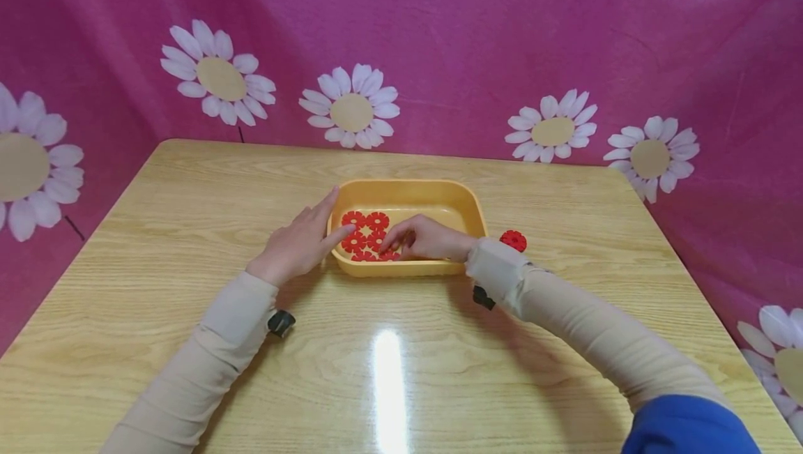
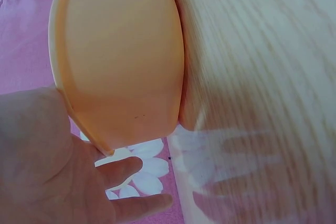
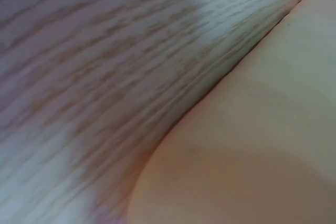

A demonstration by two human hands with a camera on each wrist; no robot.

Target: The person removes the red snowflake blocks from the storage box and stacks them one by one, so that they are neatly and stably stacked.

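Both hands meet at the yellow tray (image 1: 467,197) mid-counter (image 1: 188,231): the left hand (image 1: 300,243) rests open-fingered against its left rim, while the right hand (image 1: 422,238), nearer, reaches inside with curled fingertips touching the red discs (image 1: 366,234), grip unclear; one loose disc (image 1: 513,240) lies right of the tray.

Table (image 1: 188,286): light wood grain, smooth, shiny, bright glare near front edge. Tub (image 1: 408,192): orange plastic, smooth, soft shine. Flower pieces (image 1: 365,234) in tub: red plastic, bumpy edges. Backdrop (image 1: 470,35): pink cloth, matt, wrinkled. Sleeves (image 1: 207,363): beige soft cloth.
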